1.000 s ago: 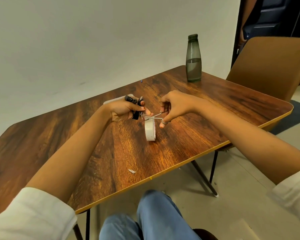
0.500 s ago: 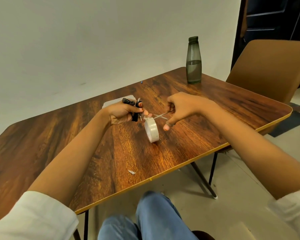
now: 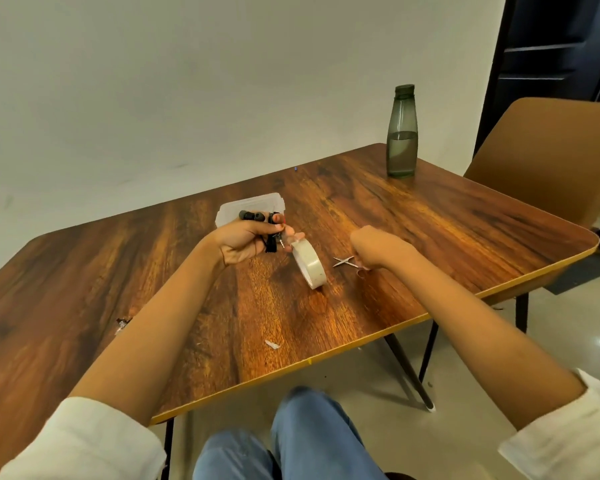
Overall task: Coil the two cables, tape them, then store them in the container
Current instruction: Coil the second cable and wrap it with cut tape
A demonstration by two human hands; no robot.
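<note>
The left hand holds the coiled cable over the middle of the counter. The container sits directly behind that hand, toward the wall. The tape roll stands on edge just right of the left hand, its top touching the fingertips. Right of the roll lie the scissors, tips pointing left and handles held in the right hand. The bottle stands upright near the far right corner, well apart. 1 scrap lies near the front edge between the 2 arms. A chair stands beyond the counter's right side.
</note>
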